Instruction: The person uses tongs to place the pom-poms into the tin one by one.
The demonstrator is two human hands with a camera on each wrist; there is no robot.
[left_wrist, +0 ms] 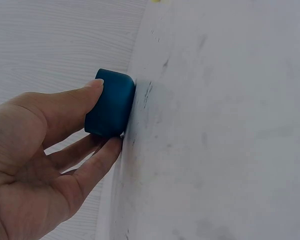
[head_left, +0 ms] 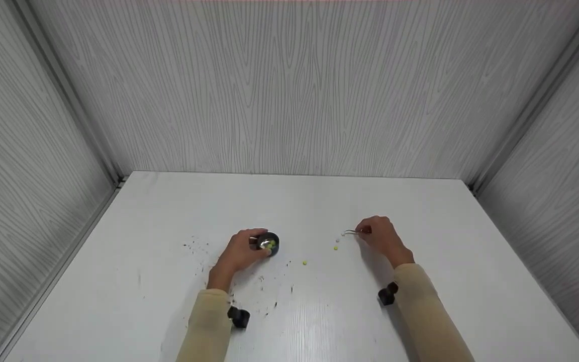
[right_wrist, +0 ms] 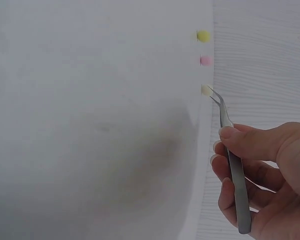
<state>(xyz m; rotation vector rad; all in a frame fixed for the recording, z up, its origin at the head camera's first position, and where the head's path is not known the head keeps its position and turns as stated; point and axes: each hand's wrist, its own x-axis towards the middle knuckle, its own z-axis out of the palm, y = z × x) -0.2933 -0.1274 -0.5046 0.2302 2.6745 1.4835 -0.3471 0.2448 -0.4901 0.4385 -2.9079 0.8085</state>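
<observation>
My left hand (head_left: 239,251) holds a small round cup (left_wrist: 112,102), blue-teal outside and shiny inside, between thumb and fingers at the table surface. Several yellow-green beads (head_left: 271,245) lie in it. On the right, my right hand (right_wrist: 270,170) pinches metal tweezers (right_wrist: 236,180) with bent tips. Those tips stand slightly apart at a whitish bead (right_wrist: 205,90); whether they touch it I cannot tell. In a row beyond it in the right wrist view are a pink bead (right_wrist: 206,60) and a yellow bead (right_wrist: 204,36).
Between the hands another yellow bead (head_left: 304,263) lies on the white table (head_left: 289,206). Dark marks (head_left: 262,279) are scattered around the left hand. Grey wood-grain panels (head_left: 289,90) stand at the back and both sides. Each sleeve carries a small black device (head_left: 239,318).
</observation>
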